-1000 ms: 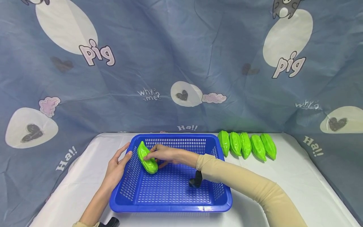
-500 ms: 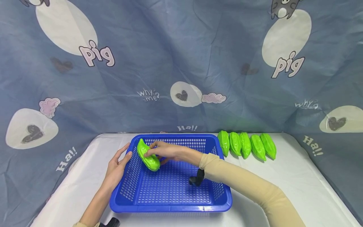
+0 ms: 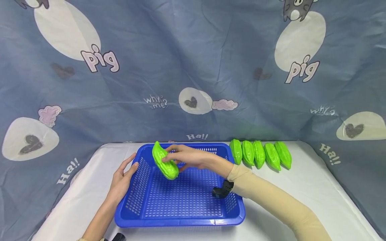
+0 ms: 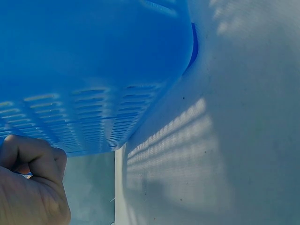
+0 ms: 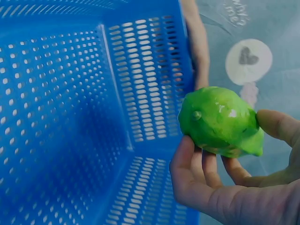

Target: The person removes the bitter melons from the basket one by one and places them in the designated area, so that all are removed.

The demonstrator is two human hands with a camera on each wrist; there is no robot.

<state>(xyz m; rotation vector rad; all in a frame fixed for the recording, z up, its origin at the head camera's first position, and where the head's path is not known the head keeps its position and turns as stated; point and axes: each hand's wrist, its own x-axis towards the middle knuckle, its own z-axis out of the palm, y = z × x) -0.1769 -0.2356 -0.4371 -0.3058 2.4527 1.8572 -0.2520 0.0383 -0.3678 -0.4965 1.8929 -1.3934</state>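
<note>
My right hand (image 3: 190, 156) holds a bright green, ridged bitter melon (image 3: 162, 164) between the thumb and fingers. The bitter melon is tilted and raised above the left part of a blue plastic basket (image 3: 181, 222). In the right wrist view, the melon's rounded end (image 5: 211, 119) faces the camera, with fingers beneath it and the thumb at its far side. My left hand (image 3: 120, 182) grips the basket's left side at the rim. Its fingers (image 4: 40, 152) are bent against the slotted outer wall in the left wrist view, partly cut off by the frame.
Several more green bitter melons (image 3: 259, 154) lie in a row right of the basket, at the back of the white-covered table (image 3: 271, 190). A blue printed cloth (image 3: 169, 124) hangs behind. Black wrist cameras (image 3: 223, 190) are strapped to both wrists.
My right hand has lifted the bitter melon from inside the basket's left side, moving it up and to the right. My left hand stays at the basket's left rim.
</note>
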